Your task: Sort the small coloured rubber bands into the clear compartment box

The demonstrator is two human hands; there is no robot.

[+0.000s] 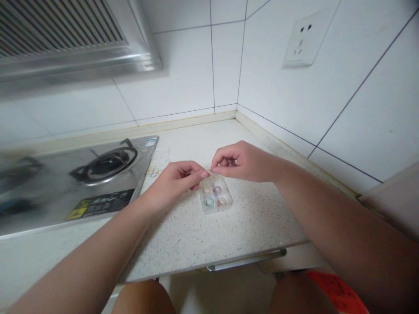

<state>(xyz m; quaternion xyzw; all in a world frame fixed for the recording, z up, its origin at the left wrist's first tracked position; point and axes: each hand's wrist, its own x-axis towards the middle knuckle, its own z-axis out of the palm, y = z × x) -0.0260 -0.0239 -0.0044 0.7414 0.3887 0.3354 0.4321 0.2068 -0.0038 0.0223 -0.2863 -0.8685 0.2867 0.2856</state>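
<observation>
On the speckled table (203, 235), toward its back right corner: a small clear box (216, 198) with four compartments, one coloured ring in each. Lies flat, well back from the front edge. Just above the box's far edge, left hand (178, 176) and right hand (240, 162), fingertips almost meeting each other. Left hand: thumb and forefinger pinched together, other fingers curled under. Right hand: likewise pinched closed, knuckles up. Whether anything sits in either pinch: cannot tell, too small. Left of the left hand, next to the gas stove (65, 196), a few loose rings (153, 171) and a flat clear piece (163, 153). Stove along the table's left side, burner (108, 162) near its back right corner. On the tiled wall to the right, a white socket (303, 41); above the stove, a range hood (75, 39). Under the front edge, a metal drawer handle (245, 260).
</observation>
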